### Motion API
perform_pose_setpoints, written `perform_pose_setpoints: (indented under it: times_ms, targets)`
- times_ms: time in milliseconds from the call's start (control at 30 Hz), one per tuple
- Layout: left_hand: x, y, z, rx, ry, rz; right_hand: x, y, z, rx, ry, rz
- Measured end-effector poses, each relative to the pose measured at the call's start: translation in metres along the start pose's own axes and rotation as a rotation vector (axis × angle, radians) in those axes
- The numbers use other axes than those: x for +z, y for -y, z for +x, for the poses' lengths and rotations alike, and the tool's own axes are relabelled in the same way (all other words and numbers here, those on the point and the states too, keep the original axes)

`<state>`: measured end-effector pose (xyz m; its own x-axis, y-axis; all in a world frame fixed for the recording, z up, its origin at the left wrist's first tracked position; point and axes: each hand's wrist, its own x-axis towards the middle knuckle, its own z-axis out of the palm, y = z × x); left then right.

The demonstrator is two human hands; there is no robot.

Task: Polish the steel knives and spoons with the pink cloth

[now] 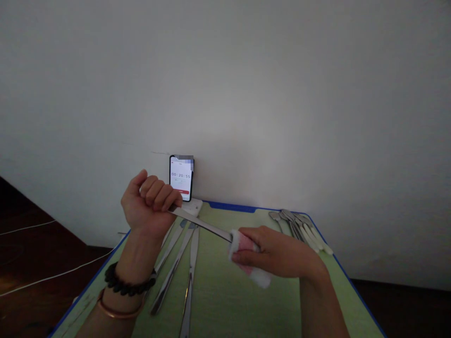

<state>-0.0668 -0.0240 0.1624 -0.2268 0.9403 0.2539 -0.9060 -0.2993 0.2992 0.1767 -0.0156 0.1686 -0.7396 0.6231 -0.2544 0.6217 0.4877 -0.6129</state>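
green tabletop (pixel 225 305); left fingers (pixel 160 195) clamped on the utensil (pixel 204 225) at ten o'clock, right fingers (pixel 246 257) gripping cloth (pixel 261 279) around its four-o'clock end.

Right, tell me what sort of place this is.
Probably a room in a home: a green-topped table stands against a plain wall, with cutlery laid out on it and a phone propped at the back.
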Motion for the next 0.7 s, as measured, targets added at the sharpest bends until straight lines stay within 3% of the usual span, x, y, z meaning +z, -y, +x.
perform_pose_setpoints:
  times_ms: [233, 467, 700]
  targets:
    - [-0.002, 0.003, -0.001, 0.038, 0.008, -0.027, -0.002, 0.001, -0.004, 0.011, 0.011, -0.035]
    - [0.009, 0.02, -0.006, -0.042, -0.091, -0.002, -0.003, 0.01, -0.002, -0.02, 0.051, -0.027]
    - [0.006, 0.009, -0.003, 0.009, -0.135, 0.018, -0.002, 0.006, -0.002, 0.0, 0.021, -0.007]
